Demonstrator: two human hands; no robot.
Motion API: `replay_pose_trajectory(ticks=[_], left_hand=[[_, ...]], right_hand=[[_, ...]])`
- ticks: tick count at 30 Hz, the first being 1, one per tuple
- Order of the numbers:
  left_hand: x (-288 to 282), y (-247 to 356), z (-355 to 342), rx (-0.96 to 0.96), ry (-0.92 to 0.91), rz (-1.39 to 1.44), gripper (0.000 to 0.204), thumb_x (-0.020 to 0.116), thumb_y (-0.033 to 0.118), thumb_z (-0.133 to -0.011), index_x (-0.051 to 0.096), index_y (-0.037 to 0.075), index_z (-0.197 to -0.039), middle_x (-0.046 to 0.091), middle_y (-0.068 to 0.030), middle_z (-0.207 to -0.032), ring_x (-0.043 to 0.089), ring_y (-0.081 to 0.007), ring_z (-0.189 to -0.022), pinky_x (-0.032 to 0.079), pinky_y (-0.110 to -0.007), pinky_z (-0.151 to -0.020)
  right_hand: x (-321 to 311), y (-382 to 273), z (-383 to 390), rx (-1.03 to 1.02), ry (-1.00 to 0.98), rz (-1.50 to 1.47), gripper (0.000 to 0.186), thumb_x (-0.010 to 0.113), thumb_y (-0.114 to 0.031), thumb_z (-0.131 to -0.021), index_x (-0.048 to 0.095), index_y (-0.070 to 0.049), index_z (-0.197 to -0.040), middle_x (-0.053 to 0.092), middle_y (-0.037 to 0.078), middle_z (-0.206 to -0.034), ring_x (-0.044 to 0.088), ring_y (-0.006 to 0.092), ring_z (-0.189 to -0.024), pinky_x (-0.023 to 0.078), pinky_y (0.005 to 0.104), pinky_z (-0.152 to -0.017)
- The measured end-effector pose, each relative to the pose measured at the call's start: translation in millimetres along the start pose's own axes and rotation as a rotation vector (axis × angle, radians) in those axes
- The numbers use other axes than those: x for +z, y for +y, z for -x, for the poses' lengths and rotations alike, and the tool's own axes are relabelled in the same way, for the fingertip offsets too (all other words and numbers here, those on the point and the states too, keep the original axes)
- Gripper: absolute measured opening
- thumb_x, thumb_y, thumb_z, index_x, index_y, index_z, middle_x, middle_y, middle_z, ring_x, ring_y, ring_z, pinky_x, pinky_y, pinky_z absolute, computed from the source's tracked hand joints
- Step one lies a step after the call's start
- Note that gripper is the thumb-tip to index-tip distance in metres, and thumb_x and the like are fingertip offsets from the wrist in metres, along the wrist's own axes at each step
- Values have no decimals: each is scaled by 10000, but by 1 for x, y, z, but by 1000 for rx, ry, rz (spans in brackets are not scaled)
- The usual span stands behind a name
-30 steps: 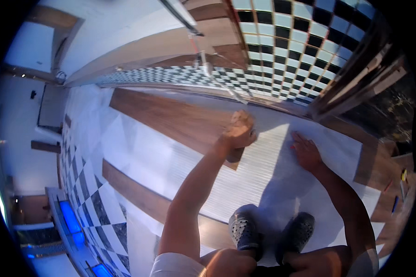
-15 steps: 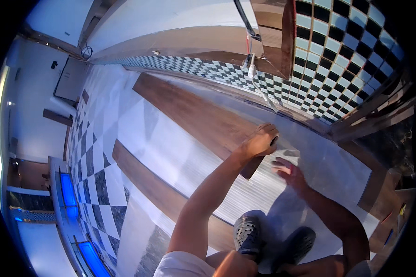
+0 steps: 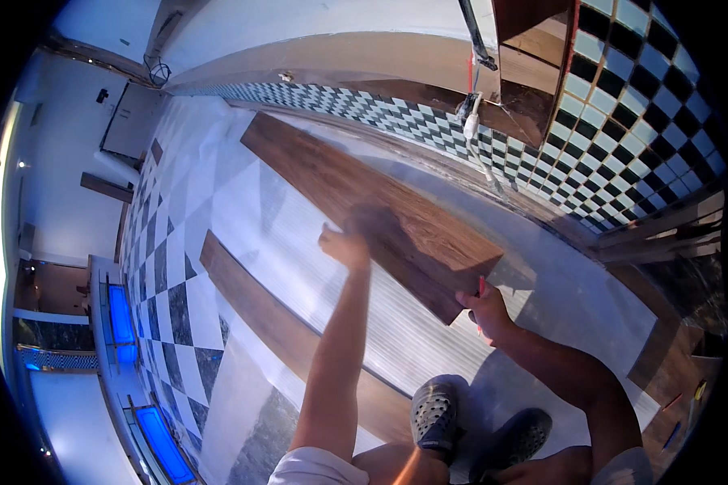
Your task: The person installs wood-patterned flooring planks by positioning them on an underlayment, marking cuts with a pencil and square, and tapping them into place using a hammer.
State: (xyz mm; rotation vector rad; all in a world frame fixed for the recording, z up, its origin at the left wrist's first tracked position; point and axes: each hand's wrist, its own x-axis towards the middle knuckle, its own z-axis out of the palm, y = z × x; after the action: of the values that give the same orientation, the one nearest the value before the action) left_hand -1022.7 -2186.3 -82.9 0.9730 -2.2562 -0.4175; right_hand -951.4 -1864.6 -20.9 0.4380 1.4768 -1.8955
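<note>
A: Head view. How might the brown plank (image 3: 438, 246) handle?

B: Judged stiff, fairly light, smooth enough to slip; best held by both long edges, sparing the corners.

A: Position?

B: Over the pale ribbed underlay (image 3: 396, 338), between the hands. Its near end appears to touch the right hand (image 3: 489, 312), which is closed around a slim red tool (image 3: 482, 285). The left hand (image 3: 344, 246), blurred, is beside its left edge; whether that grips anything, I can't tell. Hands well apart.

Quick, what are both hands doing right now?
Left hand: curled but blurred; can't tell if it holds anything.
Right hand: closed around a slim red thing, by the wide plank.
</note>
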Motion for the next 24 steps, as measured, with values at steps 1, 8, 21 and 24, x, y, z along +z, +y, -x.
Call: replay_pose_trajectory(ticks=[1,8,21,24], left_hand=[[0,-31,-26,-186,2,-19,681,729,359,-860,497,-148,-1250,625,-298,-1108,605,-366,-984,467,-444,-869],[5,-43,-73,-848,-454,1208,225,558,73,-973,643,-106,-1080,670,-172,-1072,638,-272,-995,497,-363,-894],[-108,-80,-8,-1023,-584,1711,278,546,108,-1007,596,-56,-1226,672,-134,-1179,650,-176,-1035,544,-267,-896],[-106,-84,22,-886,-689,1564,302,572,132,-997,590,-53,-1234,658,-119,-1225,624,-182,-1111,509,-306,-972]], right_hand=[[10,-3,7,-2,-43,-9,185,727,-115,-874,551,-88,-822,430,-71,-603,416,45,-495,298,268,-435],[-6,-10,1,-132,-2,273,196,744,-128,-858,573,-37,-830,523,-29,-719,498,89,-659,403,295,-576],[-183,33,152,120,78,411,333,779,-244,-846,618,7,-996,607,25,-818,527,96,-764,456,288,-693],[-214,49,190,86,192,482,318,780,-218,-833,611,13,-974,618,70,-836,522,118,-800,463,302,-736]])
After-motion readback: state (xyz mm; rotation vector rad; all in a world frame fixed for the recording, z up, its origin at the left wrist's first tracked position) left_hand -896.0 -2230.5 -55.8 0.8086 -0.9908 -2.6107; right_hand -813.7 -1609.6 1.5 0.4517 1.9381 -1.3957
